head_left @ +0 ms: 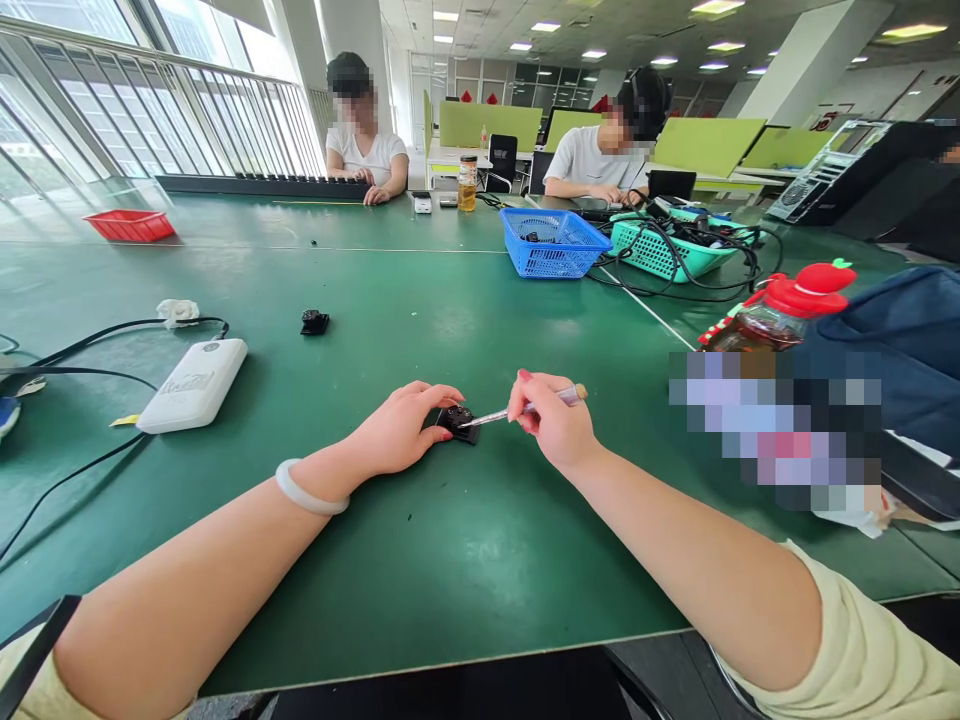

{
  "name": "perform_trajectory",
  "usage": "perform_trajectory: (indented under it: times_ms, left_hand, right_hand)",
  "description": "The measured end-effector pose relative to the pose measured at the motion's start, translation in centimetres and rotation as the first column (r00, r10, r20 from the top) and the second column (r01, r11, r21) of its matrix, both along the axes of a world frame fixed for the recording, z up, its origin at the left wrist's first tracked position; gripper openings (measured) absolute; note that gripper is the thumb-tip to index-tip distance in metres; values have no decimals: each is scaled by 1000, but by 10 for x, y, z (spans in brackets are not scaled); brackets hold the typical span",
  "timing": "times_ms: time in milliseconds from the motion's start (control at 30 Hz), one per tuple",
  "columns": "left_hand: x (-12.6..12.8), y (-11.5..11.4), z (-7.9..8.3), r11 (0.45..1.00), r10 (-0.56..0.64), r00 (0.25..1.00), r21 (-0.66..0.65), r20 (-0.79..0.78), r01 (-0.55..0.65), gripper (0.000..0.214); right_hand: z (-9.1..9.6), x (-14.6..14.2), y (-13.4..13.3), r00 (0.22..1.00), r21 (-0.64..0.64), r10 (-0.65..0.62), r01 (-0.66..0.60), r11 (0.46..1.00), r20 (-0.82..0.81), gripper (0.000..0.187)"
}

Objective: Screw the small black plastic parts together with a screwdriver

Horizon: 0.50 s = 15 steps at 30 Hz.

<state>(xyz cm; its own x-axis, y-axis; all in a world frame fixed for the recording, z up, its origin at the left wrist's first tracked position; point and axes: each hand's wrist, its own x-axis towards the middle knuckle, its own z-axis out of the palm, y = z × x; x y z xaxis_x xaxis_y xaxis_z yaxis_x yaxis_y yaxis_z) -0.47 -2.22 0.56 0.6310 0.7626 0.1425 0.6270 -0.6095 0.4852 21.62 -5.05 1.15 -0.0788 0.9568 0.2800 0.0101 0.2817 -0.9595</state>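
Head view: the clock centre is the small black part (468, 435), which lies on the green table (450, 560); 12 o'clock points away from the wearer. A white bangle (309, 490) encircles the left wrist at 8 o'clock. At 9 o'clock, the left hand (401, 430) grips the black part between thumb and fingers, spaced narrowly. At 3 o'clock, the right hand (555, 420) has its fingers closed around a screwdriver (489, 415), shaft slanting, tip at the part. A white device (196, 385) lies between 9 and 10 o'clock; a second black part (315, 323) is at 10. Farther out are a red-capped bottle (784, 300) between 2 and 3 o'clock, a blue basket (553, 262) at 1, and a red tray (133, 228) at 10. Beyond, a lidded jar (467, 188) stands at 12, and a seated person (375, 152) is between 11 and 12.
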Motion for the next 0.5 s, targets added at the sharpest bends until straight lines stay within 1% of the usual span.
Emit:
perform_trajectory:
  times_ms: [67, 133, 167, 233, 300, 367, 400, 467, 500]
  left_hand:
    - [0, 0, 0, 1000, -2, 1000, 5, 2, 2, 36]
    - [0, 0, 0, 1000, -3, 1000, 3, 3, 3, 37]
    - [0, 0, 1, 1000, -1, 1000, -1, 4, 1, 37]
    - [0, -1, 1, 1000, 5, 1000, -8, 7, -5, 38]
    - [0, -1, 1, 1000, 10, 1000, -13, 9, -10, 39]
    - [0, -1, 1, 1000, 13, 1000, -15, 11, -13, 40]
    - [0, -1, 1, 1000, 16, 1000, -16, 12, -16, 40]
    - [1, -1, 1, 1000, 22, 1000, -19, 14, -22, 40]
    - [1, -1, 1, 999, 25, 1000, -20, 16, -25, 40]
  right_hand:
    - [4, -1, -8, 982, 144, 8, -35, 989, 187, 52]
    - [7, -2, -14, 945, 313, -1, -107, 944, 327, 51]
    - [8, -2, -15, 922, 388, -10, -154, 909, 388, 49]
    - [9, -3, -17, 859, 515, -38, -270, 813, 511, 44]
    - [8, -5, -18, 768, 610, -110, -402, 683, 631, 37]
    - [7, -9, -19, 665, 654, -222, -517, 553, 713, 34]
    - [6, -11, -20, 617, 659, -278, -561, 500, 736, 34]
    - [4, -15, -22, 536, 648, -363, -631, 427, 762, 35]
    - [4, -16, -23, 512, 643, -393, -652, 402, 764, 37]
